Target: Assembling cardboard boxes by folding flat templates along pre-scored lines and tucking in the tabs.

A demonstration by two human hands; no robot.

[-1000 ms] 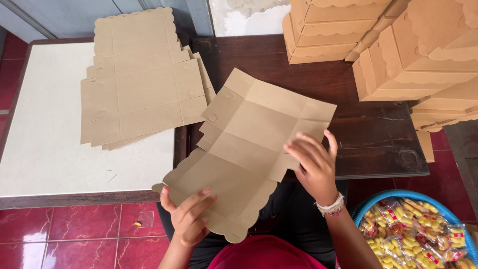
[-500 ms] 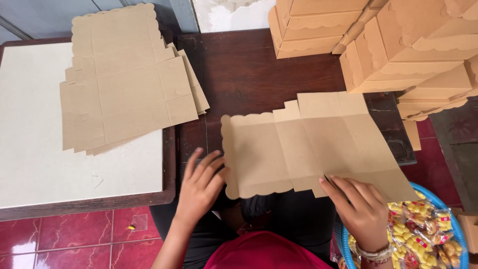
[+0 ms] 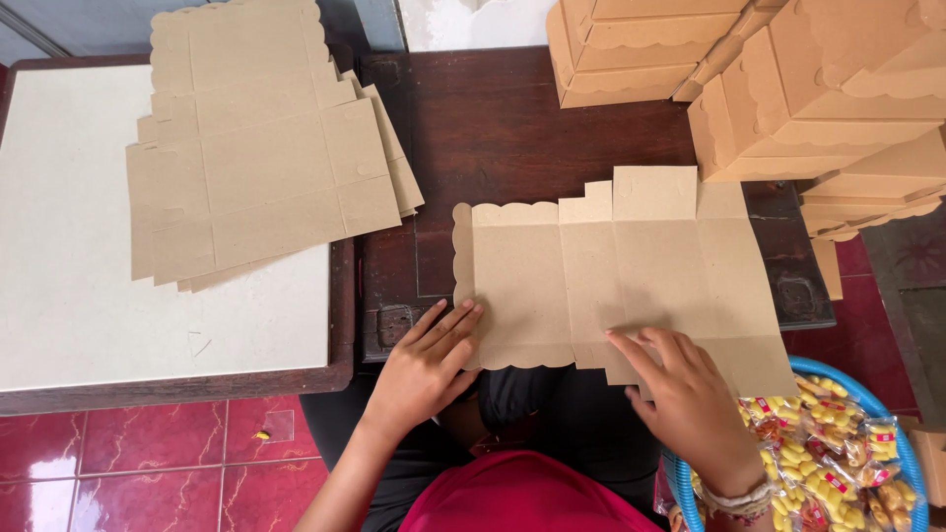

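A flat brown cardboard box blank (image 3: 621,276) with scalloped edges lies unfolded on the dark wooden table (image 3: 512,128) in front of me. My left hand (image 3: 426,366) rests flat, fingers spread, at the blank's lower left corner. My right hand (image 3: 690,404) presses down with its fingertips on the blank's lower middle edge. Neither hand grips the cardboard; both lie on top of it.
A stack of unfolded blanks (image 3: 256,148) sits on a cream-topped table (image 3: 69,296) at left. Folded brown boxes (image 3: 788,89) pile up at the back right. A blue basin (image 3: 897,433) of small wrapped snack packets (image 3: 818,463) stands at lower right. Red floor tiles (image 3: 148,473) lie below.
The blank has been turned from a tilted, lifted position to lie flat and square on the table. Both hands have shifted to its near edge and now press it down.
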